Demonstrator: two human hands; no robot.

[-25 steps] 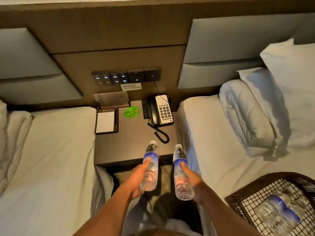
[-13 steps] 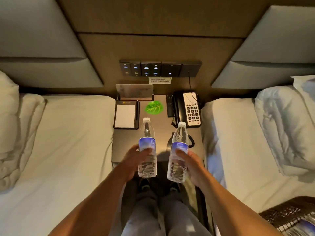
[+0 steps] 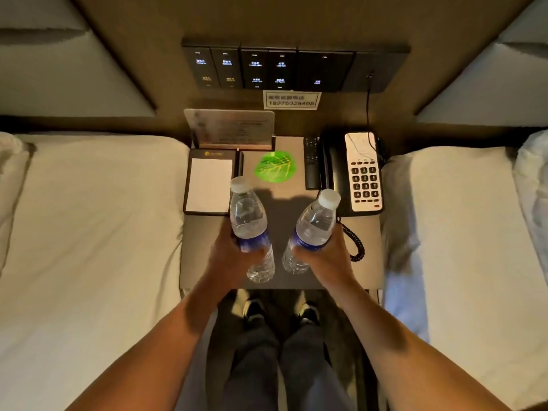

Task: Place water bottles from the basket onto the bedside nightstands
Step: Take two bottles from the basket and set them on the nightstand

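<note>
Two water bottles are now over the nightstand tabletop point(image 3: 367, 262), one in each hand, where half a second ago they hung at its front edge and a second ago short of it altogether. The person has stepped in close between the two beds, and the basket, seen at the lower right in the earlier views, has dropped out of frame. The left hand point(image 3: 234, 256) wraps its fingers point(image 3: 255, 253) round the blue label of the left bottle point(image 3: 250, 229), which stands near upright with its base low over the front of the tabletop. The right hand point(image 3: 326, 256) is closed the same way on the right bottle point(image 3: 311, 232), which leans with its cap toward the telephone point(image 3: 363, 170). Whether either base touches the surface I cannot tell. By my judgement the carry is done and the set-down is the step in hand.

Free room is the dark strip at the front and middle. Behind it lie a notepad in its holder point(image 3: 210, 182), a green leaf-shaped card point(image 3: 275, 170), a remote control point(image 3: 312, 161) and the telephone, whose coiled cord point(image 3: 354, 241) trails just beside the right hand. A card stand point(image 3: 229, 129) sits at the back under a switch panel point(image 3: 267, 68). White bedding point(image 3: 89, 218) flanks both sides; the light is dim and warm.
</note>
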